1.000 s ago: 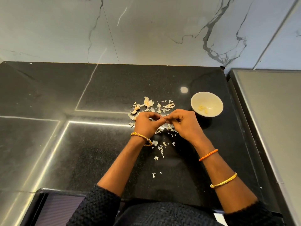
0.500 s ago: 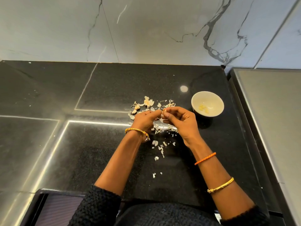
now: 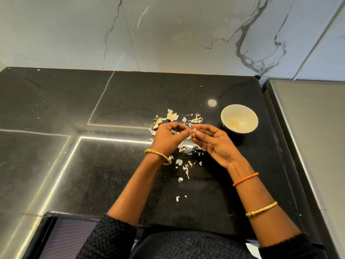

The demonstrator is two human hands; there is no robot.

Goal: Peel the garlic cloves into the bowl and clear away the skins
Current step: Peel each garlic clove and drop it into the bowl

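My left hand (image 3: 168,139) and my right hand (image 3: 214,144) meet above the black counter, and both pinch one small garlic clove (image 3: 194,130) between their fingertips. A white bowl (image 3: 250,114) stands to the right of my hands with a few peeled cloves (image 3: 233,124) inside. Papery garlic skins (image 3: 184,167) lie scattered on the counter under and in front of my hands. Unpeeled cloves (image 3: 157,123) and more skins (image 3: 171,116) sit just behind my left hand.
The black stone counter (image 3: 93,165) runs left and towards me, with a marble wall (image 3: 168,34) behind it. A grey metal surface (image 3: 313,137) borders the counter on the right, close beside the bowl.
Both hands have lifted slightly and shifted away from me. My right hand has turned palm-up and its fingers have spread, with the clove now showing between the fingertips.
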